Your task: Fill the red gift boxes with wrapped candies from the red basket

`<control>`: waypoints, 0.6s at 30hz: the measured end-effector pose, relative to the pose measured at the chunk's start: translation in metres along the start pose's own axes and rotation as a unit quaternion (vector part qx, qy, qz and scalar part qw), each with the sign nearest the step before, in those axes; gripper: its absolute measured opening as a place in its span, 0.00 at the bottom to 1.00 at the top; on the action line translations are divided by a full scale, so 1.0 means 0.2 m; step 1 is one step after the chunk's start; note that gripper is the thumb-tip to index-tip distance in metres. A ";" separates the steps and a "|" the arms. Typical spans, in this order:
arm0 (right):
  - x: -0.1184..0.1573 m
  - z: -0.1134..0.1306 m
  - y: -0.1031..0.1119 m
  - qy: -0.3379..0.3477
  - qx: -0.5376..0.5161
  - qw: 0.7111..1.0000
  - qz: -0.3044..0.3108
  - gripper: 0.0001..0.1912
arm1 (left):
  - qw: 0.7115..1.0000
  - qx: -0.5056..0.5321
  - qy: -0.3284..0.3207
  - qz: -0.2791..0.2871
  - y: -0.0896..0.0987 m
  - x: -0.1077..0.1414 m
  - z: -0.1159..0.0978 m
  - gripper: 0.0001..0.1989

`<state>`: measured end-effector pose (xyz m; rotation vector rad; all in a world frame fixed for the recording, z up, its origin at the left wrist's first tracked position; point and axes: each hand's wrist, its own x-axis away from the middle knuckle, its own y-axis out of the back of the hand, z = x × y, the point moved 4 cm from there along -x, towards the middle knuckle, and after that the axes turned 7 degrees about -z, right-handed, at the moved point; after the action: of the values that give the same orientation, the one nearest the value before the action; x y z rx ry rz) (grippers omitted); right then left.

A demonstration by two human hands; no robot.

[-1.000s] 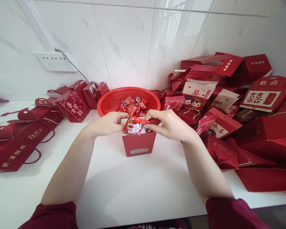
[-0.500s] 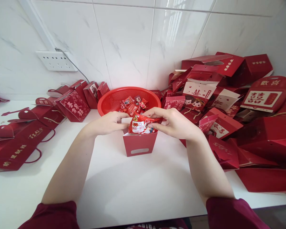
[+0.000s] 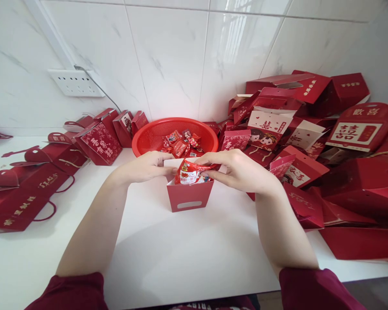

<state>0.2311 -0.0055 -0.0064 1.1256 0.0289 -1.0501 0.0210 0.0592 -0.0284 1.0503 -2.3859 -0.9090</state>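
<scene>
Lower than before, the packet [image 3: 188, 176] sits in the mouth of the box [image 3: 189, 193] between the hands, long axis running across them. The right hand [image 3: 241, 170] pinches its right end; the left hand [image 3: 144, 168], fingers nearly together, meets the box's left rim, its hold unclear.

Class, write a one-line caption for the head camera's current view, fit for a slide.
Right hand holds a red packet at the mouth of an open box; left hand steadies the box.

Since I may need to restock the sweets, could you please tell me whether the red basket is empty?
No, several wrapped packets lie inside the red basket.
</scene>
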 end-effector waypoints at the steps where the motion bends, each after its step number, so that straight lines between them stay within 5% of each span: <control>1: 0.00 0.00 0.00 0.000 0.004 1.000 0.002 0.17 | 1.000 -0.001 0.003 0.000 0.00 0.00 0.00 0.21; 11: -0.04 0.03 -0.07 0.026 0.060 0.998 0.020 0.17 | 1.000 -0.013 -0.008 -0.016 0.00 -0.01 0.01 0.16; 18: -0.03 0.07 -0.07 0.015 0.094 0.994 0.045 0.22 | 0.997 0.040 0.064 0.005 -0.02 0.00 0.04 0.13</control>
<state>0.2112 -0.0113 -0.0072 1.3001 -0.0979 -0.9713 0.0176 0.0608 -0.0372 1.0915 -2.3359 -0.7247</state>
